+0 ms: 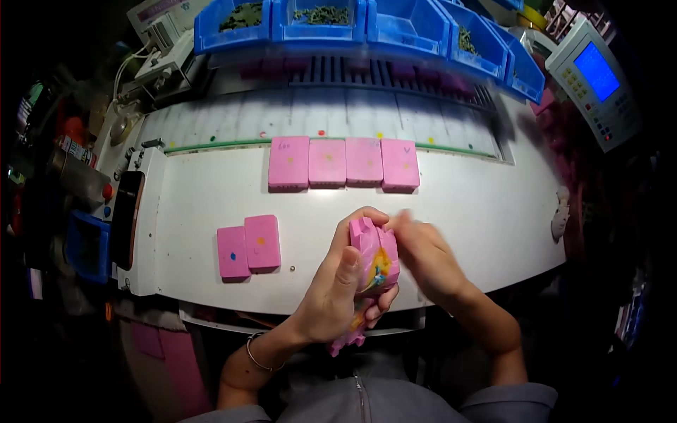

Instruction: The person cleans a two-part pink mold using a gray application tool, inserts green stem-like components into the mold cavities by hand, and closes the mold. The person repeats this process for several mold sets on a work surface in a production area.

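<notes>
My left hand (335, 285) is closed around a pink rubber mould (374, 254), its thumb lying along the near side. The mould looks opened and bent, with an uneven inner face stained yellow and blue. Below my palm hangs another pink, jagged-edged part (349, 342); I cannot tell whether it is joined to the piece above. My right hand (427, 254) is beside the mould's upper right edge, its fingers smeared by motion, so any grip is unclear. Two pink blocks (248, 245) with coloured dots lie to the left, and a tiny round bead (293, 268) sits near them.
Several pink blocks (328, 163) form a row across the white table (190, 204). Blue bins (321, 25) holding small greenish pieces stand at the back, above a dark slatted rack (395, 77). A control panel (596, 74) with a blue screen is far right; a phone-like dark slab (127, 218) stands left.
</notes>
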Tool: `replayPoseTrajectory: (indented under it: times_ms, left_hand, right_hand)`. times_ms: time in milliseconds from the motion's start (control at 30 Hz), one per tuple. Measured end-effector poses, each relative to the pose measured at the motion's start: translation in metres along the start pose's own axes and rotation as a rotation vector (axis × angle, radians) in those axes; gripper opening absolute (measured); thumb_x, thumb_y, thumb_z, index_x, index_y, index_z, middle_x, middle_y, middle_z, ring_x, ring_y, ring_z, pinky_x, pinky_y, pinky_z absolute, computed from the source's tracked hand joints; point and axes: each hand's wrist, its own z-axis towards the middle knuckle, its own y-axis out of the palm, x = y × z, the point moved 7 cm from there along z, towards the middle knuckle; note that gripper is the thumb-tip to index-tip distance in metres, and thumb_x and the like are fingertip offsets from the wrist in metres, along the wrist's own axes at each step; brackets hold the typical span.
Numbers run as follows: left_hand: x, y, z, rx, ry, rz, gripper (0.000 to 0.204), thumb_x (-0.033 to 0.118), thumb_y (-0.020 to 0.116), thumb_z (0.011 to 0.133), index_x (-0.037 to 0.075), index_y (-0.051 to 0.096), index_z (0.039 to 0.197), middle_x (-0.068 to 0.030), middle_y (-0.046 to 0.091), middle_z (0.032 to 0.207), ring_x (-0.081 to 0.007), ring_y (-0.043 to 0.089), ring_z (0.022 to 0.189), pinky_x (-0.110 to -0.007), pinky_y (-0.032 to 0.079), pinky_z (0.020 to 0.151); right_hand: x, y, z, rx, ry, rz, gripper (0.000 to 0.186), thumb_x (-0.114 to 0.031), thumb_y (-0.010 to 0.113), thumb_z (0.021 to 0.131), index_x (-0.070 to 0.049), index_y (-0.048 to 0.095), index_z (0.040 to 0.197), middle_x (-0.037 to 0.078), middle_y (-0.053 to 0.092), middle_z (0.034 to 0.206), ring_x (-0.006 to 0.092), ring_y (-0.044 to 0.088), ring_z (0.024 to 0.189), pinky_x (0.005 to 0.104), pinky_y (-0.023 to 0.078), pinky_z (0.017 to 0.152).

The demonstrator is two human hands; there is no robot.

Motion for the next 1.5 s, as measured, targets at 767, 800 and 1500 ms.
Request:
replayPoseTrajectory:
  times_ms: [767,800,1500]
  left_hand:
    - [-0.035,-0.044,0.012,0.447,-0.017,0.221,0.038,0.030,0.021,0.100,0.002,0.037,0.121,-0.0075,0.053,0.066,-0.0111,0.047,0.046,-0.026,0.040,0.045]
    - [-0.027,-0.039,0.014,0.418,0.105,0.433,0.038,0.029,0.021,0.100,0.002,0.037,0.122,-0.0066,0.052,0.063,-0.0107,0.047,0.046,-0.025,0.040,0.045]
    - [-0.035,-0.048,0.011,0.334,0.121,0.479,0.041,0.030,0.030,0.099,0.001,0.034,0.127,-0.0079,0.057,0.067,-0.0115,0.054,0.051,-0.024,0.043,0.049]
  right_hand:
    - [-0.029,0.004,-0.077,0.330,-0.640,-1.190,0.055,-0.003,0.056,0.067,-0.010,0.057,0.123,0.018,0.045,0.133,0.0193,0.054,0.084,0.0305,0.038,0.070]
    - [-0.017,0.013,-0.074,0.175,-0.592,-1.278,0.058,-0.001,0.056,0.066,-0.009,0.056,0.123,0.019,0.044,0.135,0.0201,0.054,0.082,0.0311,0.038,0.072]
    - [-0.010,0.012,-0.060,-0.007,-0.406,-0.880,0.074,0.014,0.051,0.061,-0.004,0.044,0.132,0.024,0.036,0.137,0.0279,0.053,0.084,0.0335,0.041,0.073]
